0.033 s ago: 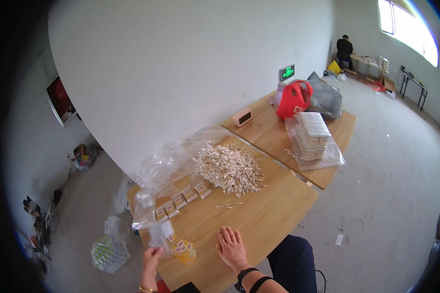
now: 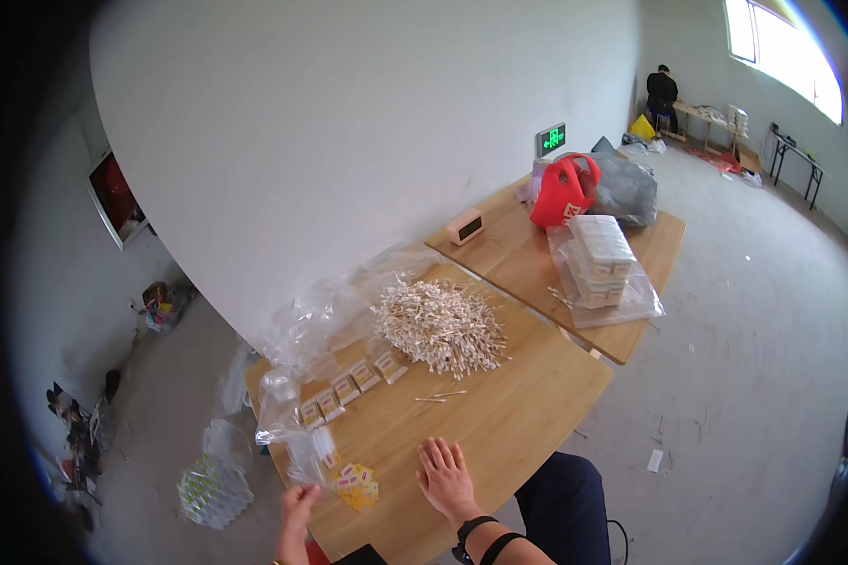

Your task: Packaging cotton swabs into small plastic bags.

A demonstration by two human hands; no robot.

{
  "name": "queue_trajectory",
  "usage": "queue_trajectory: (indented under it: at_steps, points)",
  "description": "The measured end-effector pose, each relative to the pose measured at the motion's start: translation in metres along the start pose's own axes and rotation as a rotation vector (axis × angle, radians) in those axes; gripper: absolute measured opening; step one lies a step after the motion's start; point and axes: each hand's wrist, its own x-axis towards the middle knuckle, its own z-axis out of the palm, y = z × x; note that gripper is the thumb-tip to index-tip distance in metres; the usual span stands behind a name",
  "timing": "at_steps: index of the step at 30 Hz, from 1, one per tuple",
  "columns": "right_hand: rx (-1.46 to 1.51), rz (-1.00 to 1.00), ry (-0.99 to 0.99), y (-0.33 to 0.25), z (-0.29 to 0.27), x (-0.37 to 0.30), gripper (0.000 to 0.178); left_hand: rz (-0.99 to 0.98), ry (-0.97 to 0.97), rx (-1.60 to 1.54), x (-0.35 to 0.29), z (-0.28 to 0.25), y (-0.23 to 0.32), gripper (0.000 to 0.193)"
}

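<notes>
Left hand (image 2: pixel 297 508), near worktop (image 2: pixel 499 424) corner: grip pinched on one clear bag (image 2: pixel 313 450), long axis running away from the person. Right hand (image 2: pixel 446 478): flat, fingers spread, empty. Five small boxes (image 2: pixel 350 388) in one row; one swab heap (image 2: pixel 440 323); two loose swabs (image 2: pixel 440 396).

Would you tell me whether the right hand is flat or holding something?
Flat: the right hand rests palm-down on the table, fingers spread, holding nothing.

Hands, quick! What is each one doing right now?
Left hand: fingers pinched on a small clear plastic bag at the wooden table edge.
Right hand: open, flat on the table, holding nothing.
</notes>
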Motion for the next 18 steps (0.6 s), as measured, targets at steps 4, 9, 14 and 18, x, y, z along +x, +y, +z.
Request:
queue_trajectory:
  at_steps: [4, 9, 14, 18]
  points:
    - [0.069, 0.005, 0.017, 0.003, -0.002, -0.001, 0.052, -0.028, -0.127, 0.034, -0.067, 0.031, -0.011, 0.017]
    - [0.198, -0.021, 0.009, 0.006, 0.004, -0.001, 0.048, -0.204, -0.279, 0.209, -0.094, 0.039, -0.059, 0.064]
    - [0.318, 0.102, -0.285, -0.004, 0.002, -0.001, 0.037, 0.042, -0.257, 0.090, -0.151, 0.078, 0.007, 0.014]
    - [1.108, -0.046, -0.817, -0.037, -0.019, -0.031, 0.035, 0.072, -0.318, 0.066, -0.154, 0.072, 0.004, 0.014]
